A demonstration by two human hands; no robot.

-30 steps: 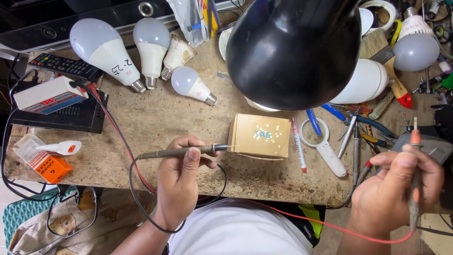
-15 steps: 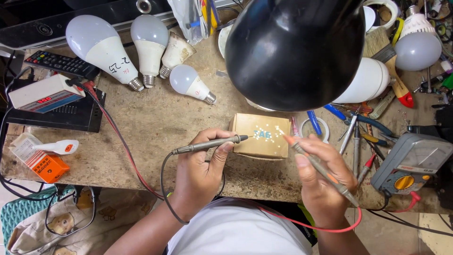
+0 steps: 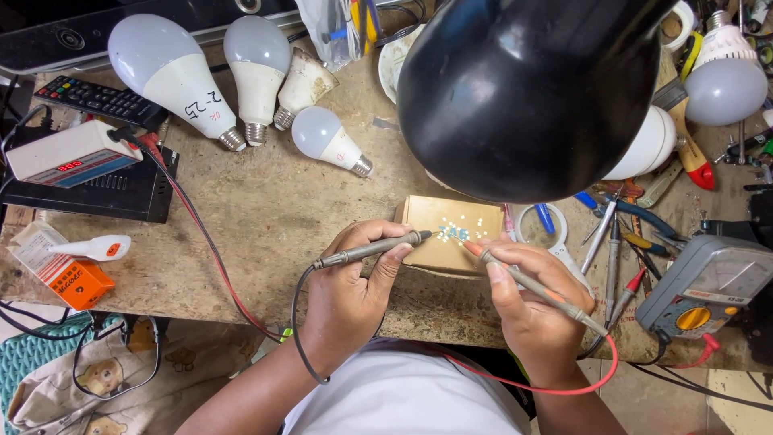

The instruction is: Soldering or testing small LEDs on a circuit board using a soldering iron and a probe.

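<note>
Both probes meet on the board (image 3: 447, 235) under the lamp (image 3: 527, 93).
Lamp hides the board's far edge; left hand (image 3: 350, 282) grips black probe (image 3: 372, 249), right hand (image 3: 527, 310) pinches red probe (image 3: 531, 286); desk (image 3: 274, 201) worn, cluttered.

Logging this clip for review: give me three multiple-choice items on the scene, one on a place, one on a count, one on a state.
1. Where is the multimeter?
A. right table edge
B. beside the remote
C. under the lamp

2. How many bulbs lie in the group at upper left?
A. two
B. four
C. six

3. What does the left hand do?
A. rests open
B. grips a bulb
C. holds the black probe

Key: 1 A, it sits right of the right hand. 2 B, four bulbs there. 3 C, fingers wrap the probe, tip on the LED board.
</note>
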